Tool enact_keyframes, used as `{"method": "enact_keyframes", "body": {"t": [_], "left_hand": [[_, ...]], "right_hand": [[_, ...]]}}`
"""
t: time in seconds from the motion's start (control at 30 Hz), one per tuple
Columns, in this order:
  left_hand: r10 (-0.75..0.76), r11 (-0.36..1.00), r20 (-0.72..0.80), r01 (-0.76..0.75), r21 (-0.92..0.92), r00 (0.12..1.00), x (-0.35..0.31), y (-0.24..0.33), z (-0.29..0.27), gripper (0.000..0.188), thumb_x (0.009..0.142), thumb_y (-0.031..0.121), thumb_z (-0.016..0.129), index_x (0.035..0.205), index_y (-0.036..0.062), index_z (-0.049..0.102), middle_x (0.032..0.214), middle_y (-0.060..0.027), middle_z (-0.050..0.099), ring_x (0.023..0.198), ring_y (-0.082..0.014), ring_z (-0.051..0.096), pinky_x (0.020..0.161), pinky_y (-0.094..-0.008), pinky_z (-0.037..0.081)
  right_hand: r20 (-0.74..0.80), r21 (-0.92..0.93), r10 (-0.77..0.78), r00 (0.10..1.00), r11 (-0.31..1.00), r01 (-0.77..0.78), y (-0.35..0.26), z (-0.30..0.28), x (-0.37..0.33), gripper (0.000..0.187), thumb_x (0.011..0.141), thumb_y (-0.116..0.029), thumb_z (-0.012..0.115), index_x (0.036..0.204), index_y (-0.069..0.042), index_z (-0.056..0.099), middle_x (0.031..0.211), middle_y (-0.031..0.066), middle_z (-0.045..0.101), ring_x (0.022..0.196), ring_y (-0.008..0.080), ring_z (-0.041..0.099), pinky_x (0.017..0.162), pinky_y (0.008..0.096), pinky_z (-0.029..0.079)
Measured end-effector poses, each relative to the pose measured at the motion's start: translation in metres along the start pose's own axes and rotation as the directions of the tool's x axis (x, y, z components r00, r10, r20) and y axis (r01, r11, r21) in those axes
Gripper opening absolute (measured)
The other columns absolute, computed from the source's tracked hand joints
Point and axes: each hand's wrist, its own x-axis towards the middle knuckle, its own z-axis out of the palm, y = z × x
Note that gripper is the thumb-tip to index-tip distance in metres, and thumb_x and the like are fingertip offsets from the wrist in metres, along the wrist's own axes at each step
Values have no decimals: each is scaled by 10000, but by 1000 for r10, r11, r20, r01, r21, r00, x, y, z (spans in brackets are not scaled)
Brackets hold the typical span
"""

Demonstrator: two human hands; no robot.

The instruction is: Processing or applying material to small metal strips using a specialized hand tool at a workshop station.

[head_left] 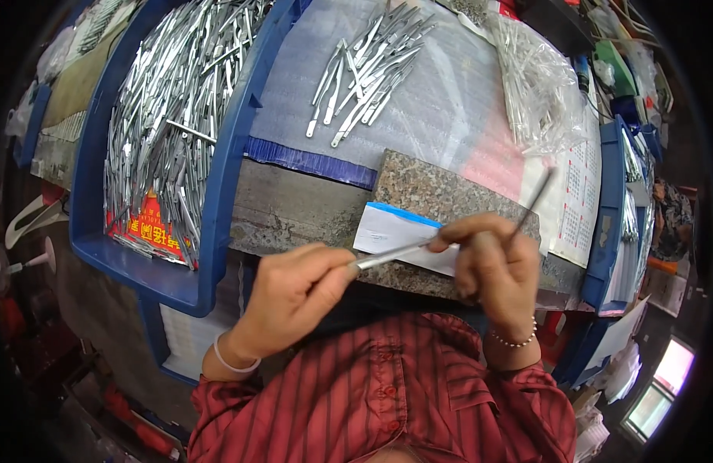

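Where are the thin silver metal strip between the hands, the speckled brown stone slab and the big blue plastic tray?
Metal strip (395, 253): head view, its middle.
Stone slab (433, 187): head view, bare top.
Blue tray (231, 154): head view, right rim.

Shiny metal strip (395, 253), dull metal rod (536, 197), smooth plastic bin (223, 185), rough stone slab (422, 185)

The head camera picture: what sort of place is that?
Probably a small workshop for metal parts. A blue tray is heaped with thin silvery pieces, a speckled stone slab sits on the worktop, and the left hand grips a shiny metal piece.
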Motion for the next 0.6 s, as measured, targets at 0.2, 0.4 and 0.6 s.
{"method": "enact_keyframes", "body": {"t": [0.2, 0.4, 0.6], "left_hand": [[-215, 973, 82, 221, -63, 973, 3, -12, -17, 139, 890, 95, 596, 898, -30, 655, 725, -125, 627, 647, -195, 613, 602, -307, 461], [-309, 942, 157, 325, -86, 938, 13, -18, -15, 175, 881, 130, 604, 851, -34, 658, 679, -127, 626, 607, -139, 597, 576, -289, 459], [-315, 930, 167, 339, -142, 934, 12, -23, -16, 172, 875, 132, 604, 846, -25, 666, 648, -127, 612, 579, -118, 571, 557, -289, 451]], "right_hand": [[-25, -276, -505, 863, 833, 479, 0, -8, -7, 670, 1025, -492, 213, 890, 15, 630, 967, 197, 679, 653, 225, 582, 632, 301, 475], [183, -373, -342, 922, 844, 387, -9, -7, -7, 366, 953, -317, 489, 891, 15, 630, 1027, 169, 684, 755, 296, 666, 660, 314, 524], [400, -665, -267, 877, 574, 478, -32, 24, 15, 262, 806, -134, 680, 1013, -33, 556, 833, 142, 621, 716, 342, 627, 574, 366, 511]]}}
